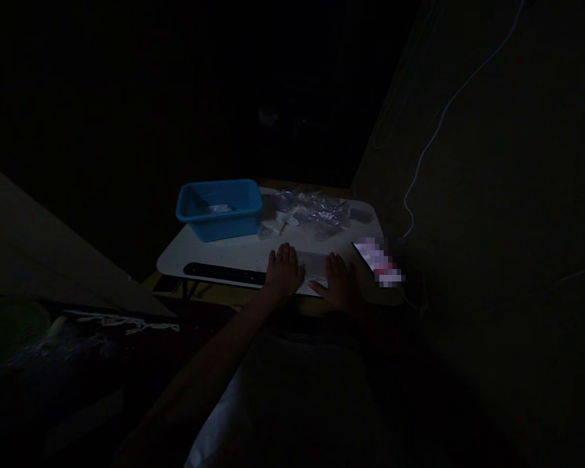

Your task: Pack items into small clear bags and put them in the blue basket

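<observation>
On the near part of a small white table [214, 250], my left hand [285, 270] lies palm down with its fingers stretched forward. My right hand [338, 279] rests flat a little to the right, its thumb pointing toward the left hand. Between and just beyond the hands is a clear, flat plastic bag [312, 262]; the dim light hides its exact edges. Both hands seem to touch its sides. A heap of crumpled clear plastic bags [316, 208] lies behind it.
A blue plastic basin [227, 224] with something whitish inside stands at the table's back left. A lit phone [377, 261] lies at the right edge, near a hanging white cable [433, 133]. A dark slot [224, 272] runs along the near left edge. Walls flank both sides.
</observation>
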